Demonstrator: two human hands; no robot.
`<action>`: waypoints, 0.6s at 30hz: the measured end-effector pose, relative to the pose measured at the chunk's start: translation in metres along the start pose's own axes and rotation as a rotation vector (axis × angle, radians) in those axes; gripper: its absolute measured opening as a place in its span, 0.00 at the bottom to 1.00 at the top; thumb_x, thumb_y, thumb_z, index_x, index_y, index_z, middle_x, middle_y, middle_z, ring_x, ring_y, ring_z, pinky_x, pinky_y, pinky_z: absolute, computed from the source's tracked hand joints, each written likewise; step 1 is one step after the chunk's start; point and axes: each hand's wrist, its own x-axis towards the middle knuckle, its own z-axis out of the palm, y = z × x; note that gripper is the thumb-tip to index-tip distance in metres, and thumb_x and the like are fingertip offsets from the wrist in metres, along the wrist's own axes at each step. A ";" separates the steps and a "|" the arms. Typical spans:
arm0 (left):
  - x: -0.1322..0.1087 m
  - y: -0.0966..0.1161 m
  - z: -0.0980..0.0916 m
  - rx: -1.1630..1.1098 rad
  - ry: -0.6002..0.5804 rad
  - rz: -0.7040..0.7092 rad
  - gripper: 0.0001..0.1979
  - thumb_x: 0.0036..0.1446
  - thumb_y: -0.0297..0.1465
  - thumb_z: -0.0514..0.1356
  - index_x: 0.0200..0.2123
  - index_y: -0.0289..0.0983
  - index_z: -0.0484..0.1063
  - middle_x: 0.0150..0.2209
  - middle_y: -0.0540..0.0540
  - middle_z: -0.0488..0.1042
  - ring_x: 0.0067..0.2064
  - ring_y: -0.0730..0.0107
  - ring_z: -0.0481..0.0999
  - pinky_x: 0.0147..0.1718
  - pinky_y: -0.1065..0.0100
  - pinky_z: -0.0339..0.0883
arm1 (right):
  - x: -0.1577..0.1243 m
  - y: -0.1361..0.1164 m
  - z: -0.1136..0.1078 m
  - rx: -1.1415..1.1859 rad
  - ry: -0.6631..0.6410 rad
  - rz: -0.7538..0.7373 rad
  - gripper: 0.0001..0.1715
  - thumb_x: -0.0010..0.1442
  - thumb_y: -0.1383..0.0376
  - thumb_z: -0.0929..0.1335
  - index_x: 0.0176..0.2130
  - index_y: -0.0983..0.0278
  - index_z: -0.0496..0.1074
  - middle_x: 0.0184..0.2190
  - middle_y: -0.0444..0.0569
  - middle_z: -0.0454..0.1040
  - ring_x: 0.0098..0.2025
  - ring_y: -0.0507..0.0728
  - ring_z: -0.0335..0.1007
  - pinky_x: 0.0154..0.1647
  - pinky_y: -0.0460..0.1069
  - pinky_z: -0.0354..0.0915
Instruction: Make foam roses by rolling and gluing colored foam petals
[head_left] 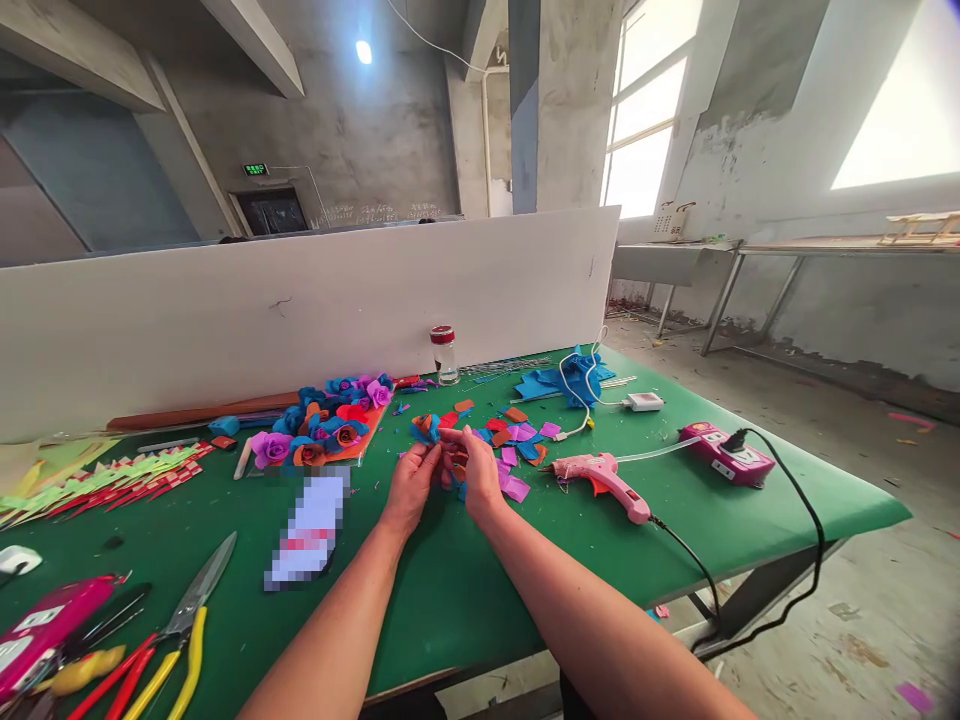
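A small artificial flower [426, 428] with blue and orange petals stands above my fingertips. Its base is pinched by my left hand [411, 488], whose thumb and fingers are closed. My right hand [480, 472] meets it from the other side, fingers pressed together at the flower's base; exactly what lies between them is partly hidden. Loose purple petals [514, 486] and red, orange and blue pieces are scattered just beyond and right of my hands. To the right a pink glue gun [600, 474] lies on its side, nozzle pointing left.
Finished flowers [322, 420] are heaped at left behind a blurred phone-like rectangle [309, 528]. Yellow-handled scissors [187, 610] lie front left. A red-lidded jar [444, 355], blue sheets [577, 378] and a pink power strip [727, 456] with a black cord share the green table [810, 490].
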 end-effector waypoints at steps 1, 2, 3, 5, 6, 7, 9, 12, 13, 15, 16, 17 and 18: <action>0.000 0.000 0.000 0.007 0.002 0.001 0.17 0.52 0.44 0.65 0.30 0.36 0.70 0.23 0.53 0.70 0.21 0.75 0.68 0.21 0.71 0.62 | 0.000 0.001 0.000 -0.016 0.006 -0.017 0.39 0.58 0.38 0.60 0.39 0.65 0.81 0.19 0.47 0.72 0.20 0.54 0.63 0.20 0.49 0.60; 0.000 0.000 0.000 0.012 0.005 0.003 0.17 0.53 0.44 0.65 0.30 0.36 0.70 0.23 0.53 0.70 0.21 0.75 0.67 0.21 0.71 0.62 | 0.000 0.001 0.000 -0.034 0.009 -0.033 0.39 0.59 0.38 0.60 0.39 0.65 0.81 0.19 0.47 0.72 0.21 0.55 0.65 0.22 0.49 0.61; 0.000 0.000 0.000 0.014 0.007 0.003 0.17 0.53 0.44 0.65 0.30 0.36 0.70 0.23 0.53 0.70 0.21 0.75 0.67 0.21 0.71 0.62 | 0.000 0.001 -0.001 -0.051 0.011 -0.045 0.40 0.59 0.38 0.59 0.39 0.65 0.81 0.18 0.47 0.72 0.22 0.56 0.66 0.23 0.49 0.62; -0.001 0.001 0.000 0.012 0.011 0.005 0.16 0.53 0.44 0.65 0.31 0.36 0.71 0.23 0.53 0.70 0.21 0.75 0.67 0.22 0.71 0.63 | 0.000 0.002 -0.001 -0.074 0.004 -0.053 0.40 0.59 0.37 0.59 0.40 0.65 0.81 0.18 0.47 0.71 0.22 0.56 0.67 0.24 0.50 0.63; -0.001 0.002 0.001 0.009 0.011 0.005 0.16 0.53 0.44 0.66 0.31 0.36 0.71 0.22 0.53 0.70 0.21 0.75 0.67 0.22 0.71 0.63 | 0.000 0.002 -0.001 -0.079 -0.003 -0.054 0.40 0.59 0.37 0.59 0.40 0.65 0.81 0.18 0.47 0.71 0.22 0.56 0.67 0.25 0.50 0.63; -0.001 0.002 0.001 0.005 0.013 0.005 0.17 0.52 0.44 0.66 0.31 0.36 0.71 0.22 0.53 0.70 0.21 0.75 0.68 0.22 0.71 0.63 | 0.000 0.002 -0.001 -0.080 -0.007 -0.057 0.40 0.59 0.37 0.59 0.40 0.65 0.81 0.18 0.47 0.71 0.23 0.56 0.67 0.25 0.50 0.64; -0.001 0.002 0.001 -0.003 0.016 -0.001 0.17 0.52 0.44 0.66 0.31 0.36 0.71 0.23 0.53 0.70 0.21 0.76 0.68 0.21 0.72 0.64 | 0.000 0.001 -0.002 -0.078 -0.004 -0.068 0.40 0.60 0.38 0.59 0.40 0.65 0.82 0.20 0.48 0.72 0.24 0.57 0.67 0.26 0.50 0.64; -0.001 0.002 0.001 -0.014 0.016 -0.004 0.17 0.51 0.44 0.67 0.32 0.35 0.71 0.24 0.53 0.71 0.21 0.76 0.68 0.21 0.72 0.64 | 0.000 0.000 -0.002 -0.078 0.021 -0.073 0.39 0.60 0.38 0.59 0.39 0.64 0.82 0.22 0.49 0.73 0.26 0.57 0.68 0.28 0.50 0.65; -0.001 0.002 0.001 -0.014 0.013 -0.004 0.17 0.51 0.43 0.67 0.33 0.35 0.72 0.24 0.53 0.71 0.21 0.76 0.68 0.21 0.72 0.64 | -0.001 0.000 -0.002 -0.078 0.024 -0.065 0.39 0.60 0.38 0.59 0.38 0.64 0.82 0.22 0.49 0.73 0.26 0.56 0.67 0.27 0.50 0.65; -0.001 0.001 0.000 -0.011 0.008 -0.003 0.16 0.52 0.43 0.66 0.33 0.35 0.72 0.23 0.53 0.71 0.22 0.76 0.68 0.21 0.72 0.63 | -0.001 -0.002 -0.002 -0.078 0.018 -0.040 0.38 0.60 0.39 0.59 0.38 0.64 0.81 0.21 0.47 0.71 0.25 0.56 0.66 0.26 0.49 0.63; -0.001 0.001 0.000 -0.008 0.009 -0.004 0.16 0.52 0.43 0.66 0.33 0.35 0.72 0.23 0.53 0.71 0.22 0.75 0.68 0.21 0.72 0.63 | -0.001 -0.003 -0.002 -0.074 0.011 -0.025 0.38 0.59 0.39 0.59 0.38 0.64 0.81 0.20 0.47 0.70 0.23 0.55 0.64 0.24 0.49 0.62; -0.001 0.000 0.000 -0.006 0.010 -0.005 0.16 0.52 0.43 0.66 0.33 0.35 0.72 0.23 0.53 0.71 0.22 0.75 0.68 0.21 0.72 0.63 | -0.002 -0.004 -0.002 -0.067 0.008 -0.013 0.37 0.59 0.39 0.59 0.38 0.64 0.81 0.19 0.46 0.68 0.22 0.54 0.63 0.23 0.49 0.61; -0.001 0.000 0.000 -0.005 0.012 -0.006 0.16 0.51 0.43 0.67 0.33 0.36 0.72 0.23 0.53 0.71 0.22 0.75 0.68 0.21 0.72 0.63 | -0.002 -0.005 -0.001 -0.057 0.008 -0.008 0.37 0.59 0.39 0.59 0.37 0.64 0.81 0.19 0.45 0.67 0.22 0.54 0.62 0.22 0.48 0.60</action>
